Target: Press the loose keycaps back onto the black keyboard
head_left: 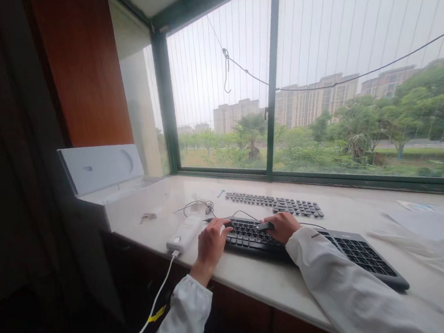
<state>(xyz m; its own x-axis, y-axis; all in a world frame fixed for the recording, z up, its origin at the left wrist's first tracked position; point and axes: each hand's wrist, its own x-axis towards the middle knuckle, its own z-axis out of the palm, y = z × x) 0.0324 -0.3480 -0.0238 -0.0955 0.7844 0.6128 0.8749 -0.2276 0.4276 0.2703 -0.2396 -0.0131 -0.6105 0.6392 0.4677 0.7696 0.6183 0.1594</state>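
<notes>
A black keyboard (251,236) lies at an angle near the front edge of the counter, with keycaps off much of it. At its left end is my left hand (212,242), closed on the corner with thumb and fingers against it. My right hand (284,227) is closed around a small dark grey tool (264,226) held over the keys; its exact kind is hard to make out. The right forearm covers the keyboard's middle. Behind the keyboard, loose black keycaps (275,202) are laid out in rows.
Left stands an open white box (128,206). Close to my left hand is a white power bank (185,233) with a white cable (159,296). A coiled black cable (209,207) and a small blue tool (220,193) lie behind. White sheets (433,231) are at right, below the window.
</notes>
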